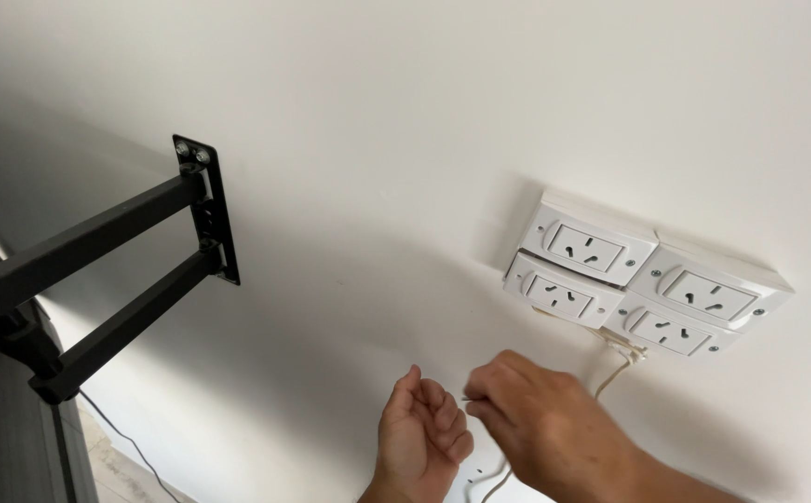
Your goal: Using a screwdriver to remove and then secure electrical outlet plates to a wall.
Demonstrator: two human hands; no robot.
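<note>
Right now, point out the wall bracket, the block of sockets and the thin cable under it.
wall bracket [208, 210], head view, on its black wall plate.
block of sockets [648, 279], head view, where the four white sockets meet.
thin cable [610, 377], head view, on the pale strand below the sockets.

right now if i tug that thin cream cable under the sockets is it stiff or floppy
Likely floppy: the thin cream cable hangs in a loose curve below the white sockets. Probably light, being so thin. It may be fragile where it enters the sockets. The right hand is nearest it.

Wall bracket [205, 210] left, socket block [643, 278] right, cable [613, 373] below it, hands [480, 428] lower centre.
</note>
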